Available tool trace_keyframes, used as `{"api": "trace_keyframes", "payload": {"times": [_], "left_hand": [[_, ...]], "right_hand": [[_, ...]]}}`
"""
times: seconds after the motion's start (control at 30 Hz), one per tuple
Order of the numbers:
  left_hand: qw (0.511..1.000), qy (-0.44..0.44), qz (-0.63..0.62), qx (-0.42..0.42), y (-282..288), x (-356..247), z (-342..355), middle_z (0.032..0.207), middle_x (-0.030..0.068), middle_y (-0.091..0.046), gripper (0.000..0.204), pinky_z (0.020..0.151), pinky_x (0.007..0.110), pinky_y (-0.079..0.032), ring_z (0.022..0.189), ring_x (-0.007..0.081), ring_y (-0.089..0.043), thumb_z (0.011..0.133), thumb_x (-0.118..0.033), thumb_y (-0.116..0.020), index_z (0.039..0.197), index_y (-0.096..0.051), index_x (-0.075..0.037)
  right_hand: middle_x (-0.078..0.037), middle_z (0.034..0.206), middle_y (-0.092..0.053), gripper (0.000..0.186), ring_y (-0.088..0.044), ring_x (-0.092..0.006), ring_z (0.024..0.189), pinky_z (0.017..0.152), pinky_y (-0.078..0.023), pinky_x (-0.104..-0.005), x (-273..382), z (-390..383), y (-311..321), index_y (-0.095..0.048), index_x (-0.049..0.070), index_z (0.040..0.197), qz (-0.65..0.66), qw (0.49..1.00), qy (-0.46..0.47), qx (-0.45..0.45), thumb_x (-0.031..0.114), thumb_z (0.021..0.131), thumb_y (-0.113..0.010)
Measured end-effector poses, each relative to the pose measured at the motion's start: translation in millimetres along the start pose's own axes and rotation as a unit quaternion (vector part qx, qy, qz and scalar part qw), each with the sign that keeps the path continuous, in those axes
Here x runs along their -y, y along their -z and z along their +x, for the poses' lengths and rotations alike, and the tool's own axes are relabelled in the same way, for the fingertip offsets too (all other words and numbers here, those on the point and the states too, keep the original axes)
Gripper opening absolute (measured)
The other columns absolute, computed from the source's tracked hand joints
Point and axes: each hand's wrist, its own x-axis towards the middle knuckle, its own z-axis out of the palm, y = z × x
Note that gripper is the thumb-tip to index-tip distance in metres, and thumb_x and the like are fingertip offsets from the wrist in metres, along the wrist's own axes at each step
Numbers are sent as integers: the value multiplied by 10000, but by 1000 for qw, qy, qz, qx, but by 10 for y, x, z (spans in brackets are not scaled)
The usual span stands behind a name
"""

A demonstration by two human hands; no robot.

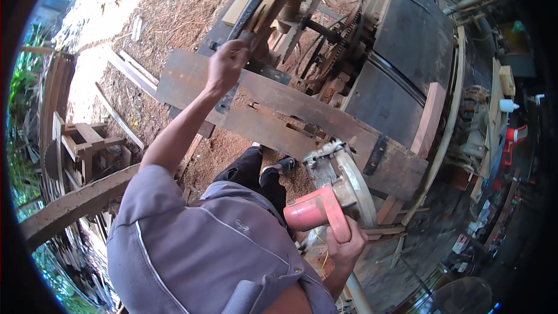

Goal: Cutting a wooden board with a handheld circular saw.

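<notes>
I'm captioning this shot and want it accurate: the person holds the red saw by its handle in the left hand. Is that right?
Not quite: the hand is wrong. The head view shows the person's right hand holding the red saw by its handle; the left hand is stretched out by the dark bar.

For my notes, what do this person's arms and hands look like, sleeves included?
The left hand and right hand are bare, without gloves. The left forearm is bare too, with no watch or band showing on it. The left sleeve is short and greyish mauve, matching the pale-piped shirt. On the right, the sleeve's edge is hard to make out.
</notes>
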Motion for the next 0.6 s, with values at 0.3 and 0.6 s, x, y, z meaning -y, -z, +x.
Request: {"api": "trace_keyframes", "payload": {"times": [0.3, 0.6], "left_hand": [[889, 230, 283, -276, 1098, 1534, -1064, 1461, 313, -262, 733, 1174, 507, -244, 1394, 425, -286, 932, -254, -648, 1459, -261, 77], [871, 379, 141, -280, 995, 1977, -1026, 1288, 334, -576, 815, 1098, 476, -358, 1236, 450, -546, 977, -504, -489, 1494, -261, 83]], "right_hand": [[-186, 824, -678, 373, -688, -377, 718, 653, -555, -420, 197, 961, -581, -666, -5, 1015, 73, 974, 147, 154, 131, 684, -770], [-192, 852, -705, 332, -721, -315, 775, 729, -569, -380, 527, 1305, -1069, -688, -28, 995, 46, 944, 215, 247, 119, 706, -760]]}}
